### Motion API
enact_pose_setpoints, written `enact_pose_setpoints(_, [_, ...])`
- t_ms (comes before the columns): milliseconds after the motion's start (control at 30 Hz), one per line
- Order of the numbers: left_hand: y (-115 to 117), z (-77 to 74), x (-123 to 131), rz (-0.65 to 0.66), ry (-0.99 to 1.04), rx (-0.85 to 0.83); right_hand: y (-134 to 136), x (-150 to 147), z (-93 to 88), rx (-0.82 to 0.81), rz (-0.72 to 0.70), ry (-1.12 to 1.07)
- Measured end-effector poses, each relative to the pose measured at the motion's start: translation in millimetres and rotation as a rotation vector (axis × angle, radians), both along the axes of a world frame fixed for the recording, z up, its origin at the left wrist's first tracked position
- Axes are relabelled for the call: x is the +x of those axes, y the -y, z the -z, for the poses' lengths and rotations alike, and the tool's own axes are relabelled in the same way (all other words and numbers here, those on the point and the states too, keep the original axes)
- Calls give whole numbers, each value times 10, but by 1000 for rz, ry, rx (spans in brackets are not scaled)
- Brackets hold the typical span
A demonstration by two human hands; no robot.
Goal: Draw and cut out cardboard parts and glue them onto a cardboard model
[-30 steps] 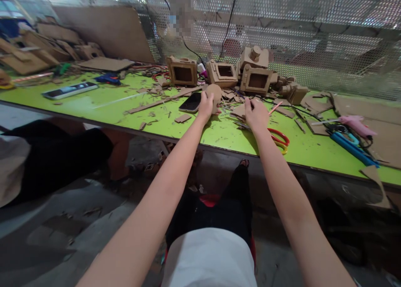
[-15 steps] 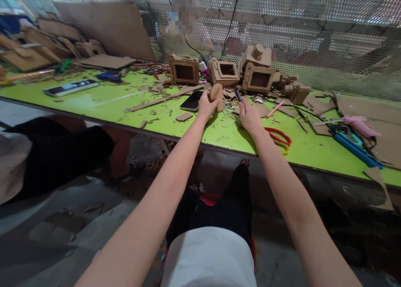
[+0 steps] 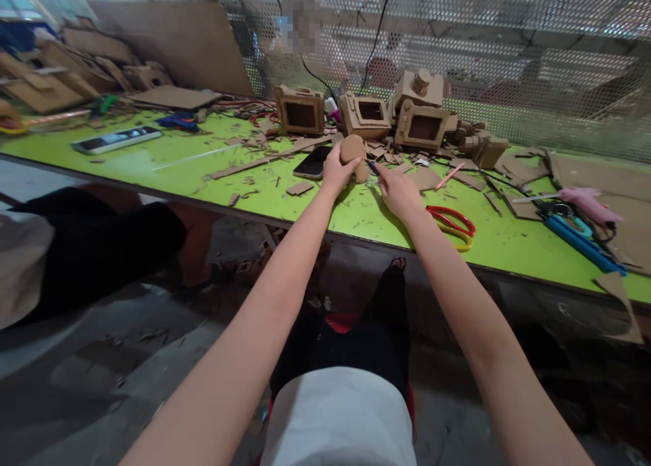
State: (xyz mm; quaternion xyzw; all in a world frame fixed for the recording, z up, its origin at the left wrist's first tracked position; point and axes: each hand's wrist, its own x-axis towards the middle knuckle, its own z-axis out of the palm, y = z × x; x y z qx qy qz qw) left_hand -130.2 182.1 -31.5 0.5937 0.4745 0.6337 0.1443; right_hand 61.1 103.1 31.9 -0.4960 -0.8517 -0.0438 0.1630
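My left hand [image 3: 336,172] is closed around a rounded cardboard piece [image 3: 352,148], with a narrower part of it showing below the disc. In my right hand [image 3: 399,190] is a slim dark-blue craft knife [image 3: 373,167], its tip beside the cardboard piece; whether it touches cannot be made out. Just left of my left hand lies a black phone [image 3: 309,164]. Scissors with red and yellow handles [image 3: 452,223] rest by my right wrist. Behind my hands stand cardboard box models with square openings, among them the middle one [image 3: 350,121].
Cardboard scraps [image 3: 300,188] litter the green table [image 3: 244,208]. To the right are a pink glue gun [image 3: 590,205] and a blue tool [image 3: 580,242]. A blue glue gun [image 3: 178,122] and a long white-edged object [image 3: 116,140] lie left. A perforated metal screen [image 3: 488,52] rises behind. Someone sits at left.
My right hand has moved left, bringing the craft knife close to the cardboard piece. My left hand has turned the piece so its round face shows more.
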Motion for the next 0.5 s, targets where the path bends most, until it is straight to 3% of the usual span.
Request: enact_pose_setpoints(500, [-18,8,-2,0,-13,4,4,-3,1,2,18,0])
